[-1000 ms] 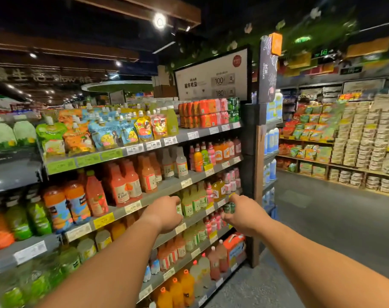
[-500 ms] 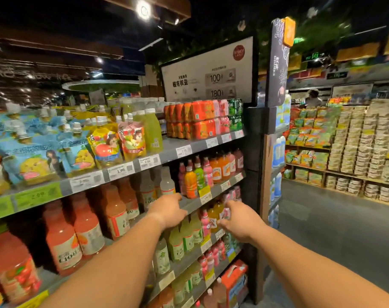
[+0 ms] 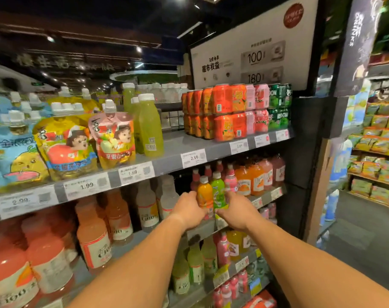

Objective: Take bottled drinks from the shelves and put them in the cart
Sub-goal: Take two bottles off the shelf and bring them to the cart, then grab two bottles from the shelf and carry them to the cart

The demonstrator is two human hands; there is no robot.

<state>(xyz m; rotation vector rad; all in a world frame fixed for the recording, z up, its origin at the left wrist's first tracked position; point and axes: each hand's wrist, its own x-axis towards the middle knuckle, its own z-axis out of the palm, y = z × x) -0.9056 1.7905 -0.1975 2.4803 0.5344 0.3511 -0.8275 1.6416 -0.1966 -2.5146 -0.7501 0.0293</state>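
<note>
Your left hand (image 3: 187, 210) was curled around the orange bottle (image 3: 204, 195), and your right hand (image 3: 237, 210) was curled around the green bottle (image 3: 219, 191) just beside it. It seemed that both hands were grasping, though the fingers themselves were hidden behind the bottles. Both bottles stood upright at the front edge of the second shelf (image 3: 264, 197), touching each other, between your two hands. Half a second before, your hands were apart and lower, near the pale bottles on the shelf below; now they had come together on this shelf, and the camera was much closer to it. Above, the top shelf (image 3: 173, 162) carried juice pouches (image 3: 113, 138) and stacked cans (image 3: 229, 112).
</note>
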